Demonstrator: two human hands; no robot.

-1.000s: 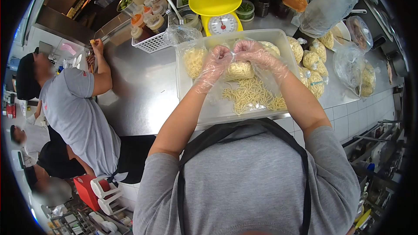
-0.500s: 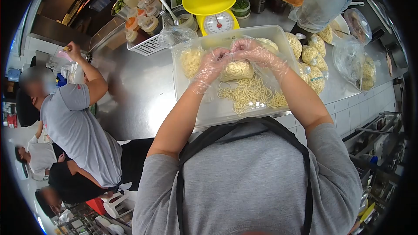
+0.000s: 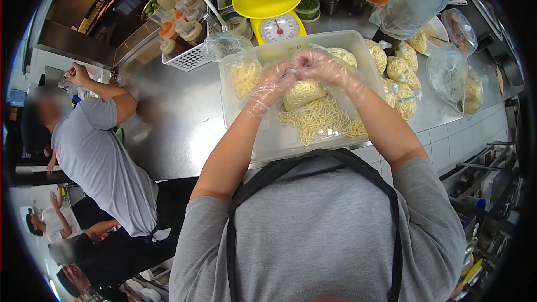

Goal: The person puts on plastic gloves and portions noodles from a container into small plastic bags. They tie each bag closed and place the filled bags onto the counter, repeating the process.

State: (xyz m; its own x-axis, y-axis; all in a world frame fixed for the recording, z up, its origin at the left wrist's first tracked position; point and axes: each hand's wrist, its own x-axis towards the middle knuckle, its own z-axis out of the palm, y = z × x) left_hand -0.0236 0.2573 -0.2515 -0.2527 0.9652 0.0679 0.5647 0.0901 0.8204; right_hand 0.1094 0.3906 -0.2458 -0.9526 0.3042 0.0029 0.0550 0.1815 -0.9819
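My left hand (image 3: 275, 82) and my right hand (image 3: 318, 68), both in clear plastic gloves, meet over a translucent tub (image 3: 268, 144). Their fingers are closed on the gathered top of a plastic bag of noodles (image 3: 302, 94), which hangs or rests just below them. Loose noodles (image 3: 320, 122) lie in the tub in front of that bag. A bag of pale food (image 3: 245, 77) stands at the tub's left side. Another noodle bag (image 3: 342, 56) sits behind my right hand.
Behind the tub is a yellow scale (image 3: 279, 27). A white basket (image 3: 187, 62) of sauce bottles stands at its left. Several tied noodle bags (image 3: 398, 70) lie right of the tub, near a large plastic bag (image 3: 419, 5). A co-worker (image 3: 103, 151) stands at the left.
My hands remain together at the bag's top, with the fingers slightly shifted. The co-worker's raised hand has moved left, and the people farther back have changed position.
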